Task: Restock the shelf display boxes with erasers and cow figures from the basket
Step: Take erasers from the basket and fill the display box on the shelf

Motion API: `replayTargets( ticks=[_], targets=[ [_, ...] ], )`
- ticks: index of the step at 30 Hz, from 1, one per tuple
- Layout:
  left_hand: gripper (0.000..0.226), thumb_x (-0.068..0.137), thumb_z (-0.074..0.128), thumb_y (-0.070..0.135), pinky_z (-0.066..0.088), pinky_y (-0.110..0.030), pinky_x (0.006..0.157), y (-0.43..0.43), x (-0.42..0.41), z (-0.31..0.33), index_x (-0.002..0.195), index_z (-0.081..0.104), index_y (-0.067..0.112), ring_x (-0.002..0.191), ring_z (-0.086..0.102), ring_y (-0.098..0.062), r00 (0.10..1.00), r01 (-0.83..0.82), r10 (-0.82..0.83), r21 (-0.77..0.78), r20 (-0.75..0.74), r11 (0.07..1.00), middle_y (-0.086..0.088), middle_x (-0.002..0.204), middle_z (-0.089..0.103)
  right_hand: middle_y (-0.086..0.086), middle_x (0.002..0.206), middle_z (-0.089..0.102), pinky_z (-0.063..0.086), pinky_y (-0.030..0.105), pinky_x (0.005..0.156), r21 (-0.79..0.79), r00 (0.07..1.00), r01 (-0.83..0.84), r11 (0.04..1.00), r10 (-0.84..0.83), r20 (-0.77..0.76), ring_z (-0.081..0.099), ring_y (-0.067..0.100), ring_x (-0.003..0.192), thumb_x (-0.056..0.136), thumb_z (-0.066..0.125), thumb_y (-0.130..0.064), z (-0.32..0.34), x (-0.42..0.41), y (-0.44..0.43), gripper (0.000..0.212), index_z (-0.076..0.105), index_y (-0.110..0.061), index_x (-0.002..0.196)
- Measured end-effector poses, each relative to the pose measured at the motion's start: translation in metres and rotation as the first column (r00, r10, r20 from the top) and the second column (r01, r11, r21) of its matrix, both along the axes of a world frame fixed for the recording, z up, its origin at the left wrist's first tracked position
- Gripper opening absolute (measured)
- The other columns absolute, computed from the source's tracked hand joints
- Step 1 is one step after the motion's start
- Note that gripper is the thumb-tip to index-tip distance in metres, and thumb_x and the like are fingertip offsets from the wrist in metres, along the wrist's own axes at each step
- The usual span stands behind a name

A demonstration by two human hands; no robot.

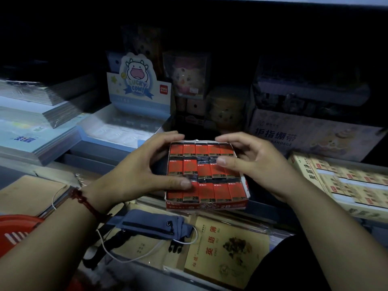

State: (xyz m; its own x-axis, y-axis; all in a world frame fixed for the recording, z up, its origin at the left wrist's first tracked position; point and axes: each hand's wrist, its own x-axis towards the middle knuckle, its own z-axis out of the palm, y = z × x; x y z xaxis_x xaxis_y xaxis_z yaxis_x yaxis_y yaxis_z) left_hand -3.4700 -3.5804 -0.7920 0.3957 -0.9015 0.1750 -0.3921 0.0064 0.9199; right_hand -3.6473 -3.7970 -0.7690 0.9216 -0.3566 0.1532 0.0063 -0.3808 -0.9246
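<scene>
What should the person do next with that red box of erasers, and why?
Probably nudge the middle row straight with the thumbs. The left hand and right hand grip the eraser box, which looks full, but three middle-row erasers sit lower than their two neighbours, leaving dark gaps.

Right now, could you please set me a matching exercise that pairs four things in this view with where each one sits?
Things:
1. eraser box
2. Lucky Cow display box
3. blue pouch
4. red basket

Places:
A. bottom left corner of the view
B. held between the left hand and the right hand
C. further back on the shelf, beyond the left hand
D. lying on the notebooks, nearer the person than the eraser box

Pairs: 1-B, 2-C, 3-D, 4-A
</scene>
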Motion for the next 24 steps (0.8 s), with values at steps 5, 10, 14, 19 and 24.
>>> replayTargets(
  ticks=[5, 10, 14, 19, 24],
  targets=[
    [0.089, 0.061, 0.091, 0.054, 0.041, -0.035, 0.117, 0.030, -0.020, -0.015, 0.141, 0.053, 0.046, 0.146, 0.037, 0.000, 0.982, -0.062, 0.064, -0.018, 0.177, 0.998, 0.022, 0.161, 0.030, -0.036, 0.152, 0.034, 0.027, 0.036, 0.121, -0.294, 0.987, -0.128, 0.947, 0.092, -0.132, 0.027, -0.011, 0.144, 0.072, 0.080, -0.050, 0.000, -0.036, 0.007, 0.067, 0.056, -0.048, 0.135],
    [0.065, 0.078, 0.084, 0.046, 0.049, -0.040, 0.110, 0.044, -0.044, -0.030, 0.138, 0.061, 0.040, 0.135, 0.054, -0.004, 0.934, -0.212, 0.243, -0.140, 0.263, 0.967, 0.021, 0.150, 0.052, -0.042, 0.153, 0.024, 0.019, 0.035, 0.124, -0.458, 0.977, -0.171, 0.872, 0.091, -0.191, 0.006, -0.015, 0.147, 0.070, 0.083, -0.051, -0.007, -0.050, 0.016, 0.086, 0.042, -0.048, 0.146],
    [0.054, 0.079, 0.079, 0.034, 0.053, -0.040, 0.105, 0.047, -0.053, -0.032, 0.132, 0.068, 0.035, 0.131, 0.058, -0.006, 0.891, -0.220, 0.277, -0.193, 0.360, 0.956, 0.017, 0.146, 0.058, -0.039, 0.150, 0.034, 0.022, 0.036, 0.124, -0.507, 0.989, -0.123, 0.853, 0.065, -0.130, 0.011, -0.012, 0.148, 0.072, 0.079, -0.053, -0.012, -0.050, 0.016, 0.078, 0.049, -0.045, 0.143],
    [0.047, 0.087, 0.068, 0.043, 0.047, -0.020, 0.106, 0.046, -0.056, -0.028, 0.134, 0.064, 0.045, 0.131, 0.052, 0.000, 0.888, -0.186, 0.214, -0.108, 0.408, 0.977, 0.022, 0.146, 0.046, -0.035, 0.145, 0.046, 0.026, 0.041, 0.124, -0.470, 0.993, -0.107, 0.876, 0.074, -0.088, 0.017, -0.008, 0.148, 0.069, 0.080, -0.053, -0.016, -0.050, 0.014, 0.073, 0.056, -0.042, 0.138],
    [0.040, 0.091, 0.063, 0.043, 0.043, -0.008, 0.100, 0.043, -0.053, -0.026, 0.130, 0.067, 0.041, 0.131, 0.050, -0.002, 0.896, -0.155, 0.159, -0.045, 0.415, 0.987, 0.017, 0.144, 0.042, -0.035, 0.144, 0.047, 0.027, 0.043, 0.123, -0.458, 0.994, -0.102, 0.883, 0.070, -0.085, 0.018, -0.009, 0.148, 0.069, 0.077, -0.056, -0.017, -0.048, 0.013, 0.070, 0.058, -0.043, 0.135]
  ],
)
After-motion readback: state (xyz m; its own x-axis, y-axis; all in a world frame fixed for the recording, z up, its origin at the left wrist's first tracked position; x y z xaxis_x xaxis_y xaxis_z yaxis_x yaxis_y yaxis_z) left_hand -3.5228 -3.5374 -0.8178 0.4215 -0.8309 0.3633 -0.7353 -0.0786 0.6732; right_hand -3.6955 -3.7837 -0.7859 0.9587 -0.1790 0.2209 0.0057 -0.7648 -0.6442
